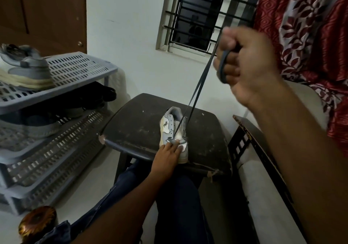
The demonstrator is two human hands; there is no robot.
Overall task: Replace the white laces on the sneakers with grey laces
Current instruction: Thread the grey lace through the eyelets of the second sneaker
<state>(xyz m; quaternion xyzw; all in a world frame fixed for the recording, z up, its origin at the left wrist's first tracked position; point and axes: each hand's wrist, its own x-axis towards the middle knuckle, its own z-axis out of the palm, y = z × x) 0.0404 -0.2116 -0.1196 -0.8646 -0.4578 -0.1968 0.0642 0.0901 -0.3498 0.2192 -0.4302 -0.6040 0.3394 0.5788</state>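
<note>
A white and grey sneaker (172, 128) stands on a dark stool (139, 127), toe towards me. My left hand (167, 156) presses down on its toe end. My right hand (248, 64) is raised high to the right in a fist, gripping a grey lace (197, 91). Both strands of the lace run taut from the fist down to the sneaker's eyelets. The second sneaker (24, 68) sits on the top shelf of a grey plastic rack at the left. No white lace is visible.
The grey shoe rack (62, 96) holds dark shoes on its lower shelves. A barred window (203, 13) and a red patterned curtain (308, 36) are behind. A white-cushioned seat (263, 196) lies at right. My dark-trousered legs extend under the stool.
</note>
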